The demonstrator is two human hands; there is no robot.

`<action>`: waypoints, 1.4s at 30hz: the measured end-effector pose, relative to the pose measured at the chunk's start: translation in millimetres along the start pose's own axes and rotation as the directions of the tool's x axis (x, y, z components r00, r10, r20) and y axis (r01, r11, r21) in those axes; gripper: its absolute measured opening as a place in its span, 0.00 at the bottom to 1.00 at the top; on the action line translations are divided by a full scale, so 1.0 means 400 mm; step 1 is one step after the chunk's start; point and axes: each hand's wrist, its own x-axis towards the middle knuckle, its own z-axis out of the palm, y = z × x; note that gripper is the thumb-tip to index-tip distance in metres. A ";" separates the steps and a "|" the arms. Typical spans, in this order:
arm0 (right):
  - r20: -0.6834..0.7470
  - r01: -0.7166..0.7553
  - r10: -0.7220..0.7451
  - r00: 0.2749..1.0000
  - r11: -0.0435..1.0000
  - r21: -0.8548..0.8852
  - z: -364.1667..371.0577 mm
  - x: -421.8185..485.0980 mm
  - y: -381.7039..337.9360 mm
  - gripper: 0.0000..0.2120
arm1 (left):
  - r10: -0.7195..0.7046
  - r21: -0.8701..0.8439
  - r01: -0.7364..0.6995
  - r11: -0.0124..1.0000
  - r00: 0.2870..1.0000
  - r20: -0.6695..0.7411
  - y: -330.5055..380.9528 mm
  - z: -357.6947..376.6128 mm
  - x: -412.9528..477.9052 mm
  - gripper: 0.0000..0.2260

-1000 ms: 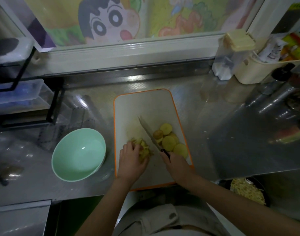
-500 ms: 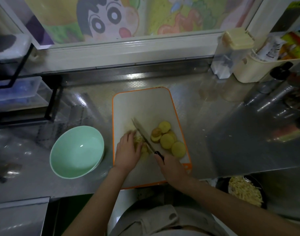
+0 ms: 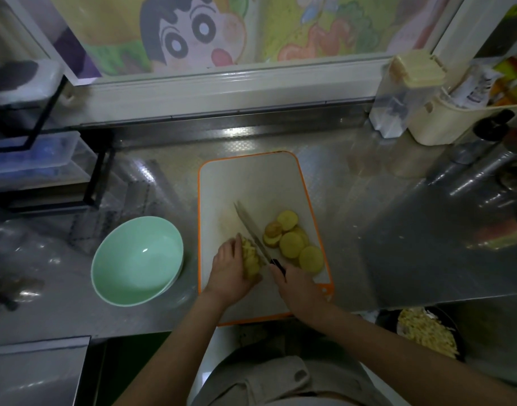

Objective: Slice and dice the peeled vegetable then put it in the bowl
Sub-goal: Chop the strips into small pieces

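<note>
A white cutting board with an orange rim lies on the steel counter. My left hand presses a small pile of cut yellow vegetable strips against the board. My right hand grips the black handle of a knife, whose blade rests slanted right beside the pile. Several round yellow slices lie to the right of the blade. A pale green bowl stands empty on the counter, left of the board.
A black dish of shredded vegetable sits below the counter edge at lower right. Clear containers and a cream tub stand at the back right. A black-framed rack with plastic boxes stands at the left.
The knife blade has shifted along the pile between frames while my left hand keeps holding the strips. The round slices have not moved on the board.
</note>
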 end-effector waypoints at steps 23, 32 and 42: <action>0.006 0.086 -0.087 0.996 0.995 0.057 -0.078 -0.023 -0.049 0.22 | -0.085 -0.299 0.011 0.954 0.968 -0.235 0.026 0.008 -0.013 0.23; 0.086 -0.042 0.043 0.995 0.999 -0.018 -0.086 -0.019 -0.051 0.18 | -0.220 -0.248 0.165 0.955 0.952 -0.211 0.031 -0.026 0.036 0.06; 0.006 0.035 -0.035 0.999 0.998 -0.044 -0.084 -0.024 -0.073 0.21 | -0.332 -0.303 0.255 0.918 0.912 -0.240 0.031 -0.009 0.027 0.16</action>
